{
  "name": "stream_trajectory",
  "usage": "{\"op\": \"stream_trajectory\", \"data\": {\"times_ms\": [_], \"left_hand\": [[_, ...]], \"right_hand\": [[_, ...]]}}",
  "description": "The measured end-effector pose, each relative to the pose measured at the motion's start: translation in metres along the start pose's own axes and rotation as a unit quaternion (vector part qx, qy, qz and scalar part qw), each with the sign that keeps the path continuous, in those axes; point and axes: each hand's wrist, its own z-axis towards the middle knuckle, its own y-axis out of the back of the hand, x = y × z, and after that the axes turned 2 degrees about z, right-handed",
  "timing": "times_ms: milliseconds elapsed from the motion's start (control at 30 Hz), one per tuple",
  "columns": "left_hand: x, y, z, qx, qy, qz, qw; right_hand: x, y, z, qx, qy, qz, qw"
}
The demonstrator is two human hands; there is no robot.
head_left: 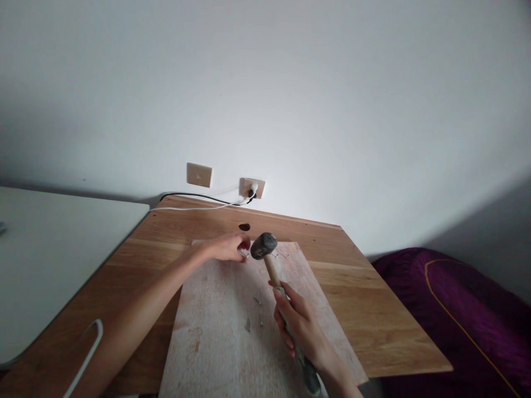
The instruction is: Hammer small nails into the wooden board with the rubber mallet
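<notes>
My right hand [296, 318] is wrapped round the handle of a mallet [264, 245] with a dark head and a pale wooden shaft. The head is raised over the whitish board [215, 309]. At the board's far end, my left hand [230, 247] is closed in a pinch on a nail [243, 254]. Its point end cannot be made out clearly. A few small nails [282, 255] show just right of the mallet head. Several more loose nails [261, 319] lie around the middle of the board.
The board rests on a wooden desk [365, 298] against a white wall. A socket [252, 188] with plugged-in cables [194, 208] is at the back, near a round hole [244, 226]. A white surface [62, 265] stands left, and a purple cushion-like thing [415, 293] right.
</notes>
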Motion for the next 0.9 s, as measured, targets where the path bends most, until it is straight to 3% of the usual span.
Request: {"op": "stream_trajectory", "data": {"times_ms": [167, 433, 600, 733, 900], "left_hand": [[-0.003, -0.004, 0.002, -0.021, 0.007, 0.007, 1.0], [0.003, -0.007, 0.003, -0.029, -0.012, -0.007, 0.999], [0.004, -0.003, 0.002, 0.011, -0.016, -0.024, 1.0], [0.006, -0.001, 0.001, -0.011, -0.015, -0.011, 1.0], [0.006, -0.002, -0.001, 0.004, -0.002, -0.019, 1.0]], "right_hand": [[-0.005, 0.011, -0.016, -0.017, -0.017, -0.002, 1.0], [-0.029, 0.016, -0.018, 0.014, -0.026, -0.022, 0.999], [-0.008, 0.016, -0.02, -0.004, -0.029, -0.035, 0.999], [0.015, 0.013, -0.014, 0.003, 0.03, -0.023, 0.999], [0.007, 0.007, 0.007, 0.044, 0.031, -0.021, 0.998]]}}
